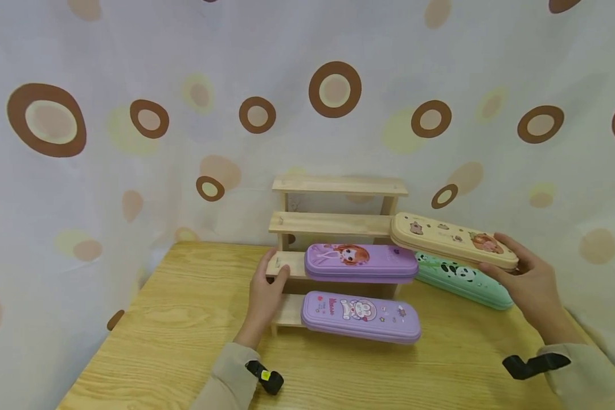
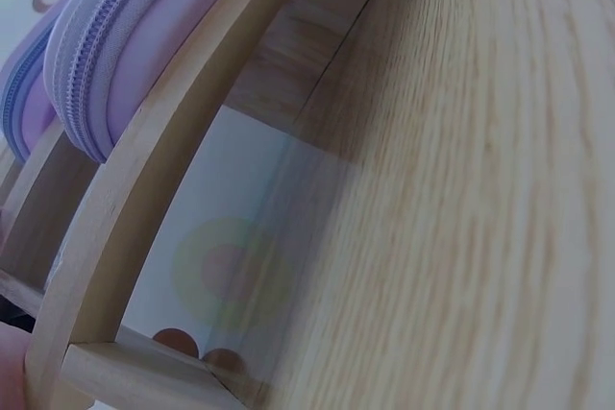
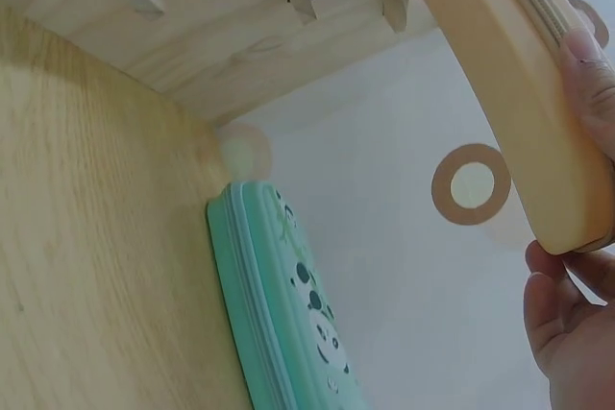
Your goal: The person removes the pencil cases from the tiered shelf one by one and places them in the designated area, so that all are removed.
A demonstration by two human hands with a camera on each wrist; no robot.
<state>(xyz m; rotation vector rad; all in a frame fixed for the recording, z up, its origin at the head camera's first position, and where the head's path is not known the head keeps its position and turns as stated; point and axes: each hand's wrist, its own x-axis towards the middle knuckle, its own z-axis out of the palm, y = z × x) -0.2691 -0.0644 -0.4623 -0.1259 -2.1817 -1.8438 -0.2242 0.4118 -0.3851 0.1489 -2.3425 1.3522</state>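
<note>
My right hand [image 1: 530, 282] grips the right end of a cream-yellow zipped pencil case [image 1: 446, 236]. The case's left end overlaps the right end of the second-highest step of a wooden tiered stand [image 1: 333, 222]; whether they touch I cannot tell. My left hand [image 1: 267, 290] holds the left end of the step below, thumb on top. On that step lies a purple pencil case with a girl print [image 1: 359, 261]. A lilac pencil case with a rabbit print [image 1: 361, 316] rests on the lowest step. In the left wrist view, a zipped case [image 2: 115, 55] overhangs a step.
A mint-green panda pencil case [image 1: 463, 279] lies on the wooden table [image 1: 184, 330], right of the stand and partly hidden below the cream-yellow case. A dotted white curtain [image 1: 379, 51] hangs behind the table. The top step [image 1: 338, 185] stands near the curtain.
</note>
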